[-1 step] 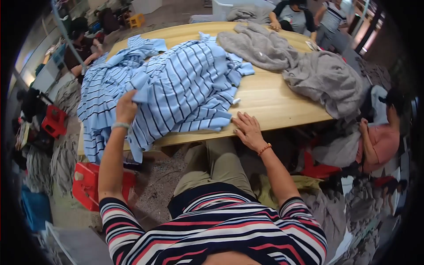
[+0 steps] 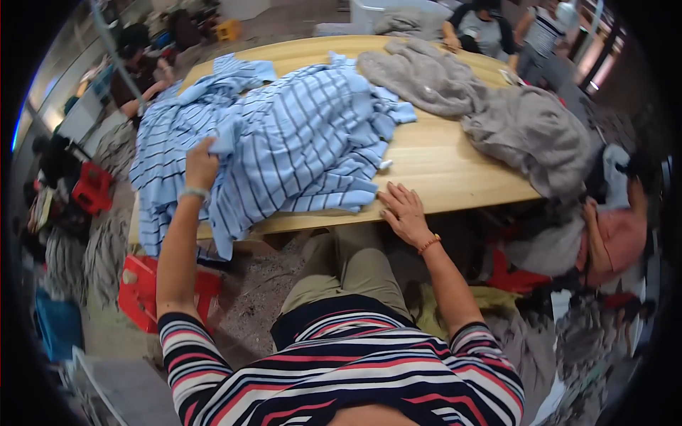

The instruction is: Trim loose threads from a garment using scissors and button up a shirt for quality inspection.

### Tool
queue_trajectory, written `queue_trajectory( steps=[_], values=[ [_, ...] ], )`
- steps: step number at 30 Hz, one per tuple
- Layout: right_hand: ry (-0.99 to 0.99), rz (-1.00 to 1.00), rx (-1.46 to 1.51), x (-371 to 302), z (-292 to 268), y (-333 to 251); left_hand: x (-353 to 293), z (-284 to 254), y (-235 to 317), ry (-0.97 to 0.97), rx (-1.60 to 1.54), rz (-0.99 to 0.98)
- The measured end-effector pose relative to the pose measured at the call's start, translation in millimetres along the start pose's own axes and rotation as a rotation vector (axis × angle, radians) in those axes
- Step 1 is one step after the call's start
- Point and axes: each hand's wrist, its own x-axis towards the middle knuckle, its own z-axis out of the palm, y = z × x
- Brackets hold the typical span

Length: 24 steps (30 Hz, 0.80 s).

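Note:
A heap of light-blue knit garments (image 2: 291,135) with dark stripes covers the left and middle of the wooden table (image 2: 433,160). My left hand (image 2: 202,169) pinches a plain blue edge of one striped garment in the heap; its fingertips are partly hidden by the cloth. Sleeves and hems of the pile hang over the table's near edge. On the bare wood at the near edge, just right of the pile, my right hand (image 2: 405,215) lies flat with its fingers apart. A small white scrap (image 2: 386,165) sits between that hand and the pile.
Grey knit fabric (image 2: 526,135) is bunched along the table's right side. Red stools (image 2: 138,295) stand below the table at left. A person in a pink top (image 2: 616,238) sits at right; other people are at the far side and left. Grey cloth piles (image 2: 65,259) lie around.
The view has shifted slightly, so the table and piles appear a little further right. My left hand keeps its pinch on the garment and my right hand stays flat on the table.

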Motion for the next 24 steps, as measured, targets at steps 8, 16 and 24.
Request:
queue_trajectory(
  steps=[8,16,24],
  values=[
    [-0.010,-0.065,0.086,5,-15,-10,48,-127,-125,1.073,-0.169,-0.379],
    [0.233,-0.172,0.235,155,-76,-18,-95,13,7,-0.024,-0.174,-0.129],
    [0.225,-0.488,0.092,349,-37,-64,-49,39,21,-0.091,-0.381,-0.141]
  ],
)
